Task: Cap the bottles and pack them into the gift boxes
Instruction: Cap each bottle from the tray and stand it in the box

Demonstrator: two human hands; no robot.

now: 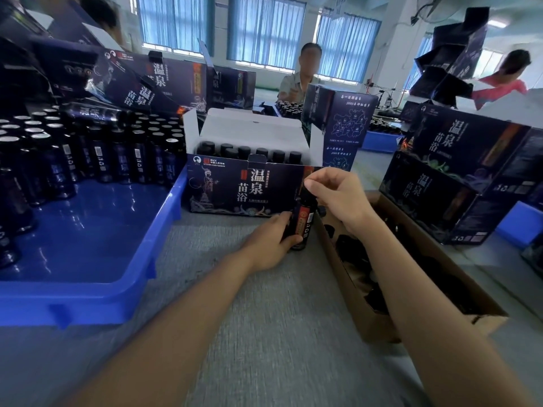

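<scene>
Your left hand (273, 239) grips the bottle (304, 221) near-upright on the tabletop (264, 289), just before the box (235, 186); your right hand (338, 195) fingers (316, 186) pinch its top, cap hidden; hold it plumb, twist until snug

On the table (279, 318), a tray (88, 277) sits at the left with bottles (97, 160) standing in its far half and piled boxes (132, 80) behind it. At the centre an open box (241, 186) holds capped bottles (244, 152) in rows; just before its right corner 1 bottle (302, 221) is held upright, the left hand (270, 242) gripping its lower body and the right hand (338, 195) pinching its top. Right of that a carton (352, 289) of caps (352, 251) runs toward the viewer, with 2 stacked boxes (458, 171) further right and a person (302, 74) behind, across the table.
</scene>
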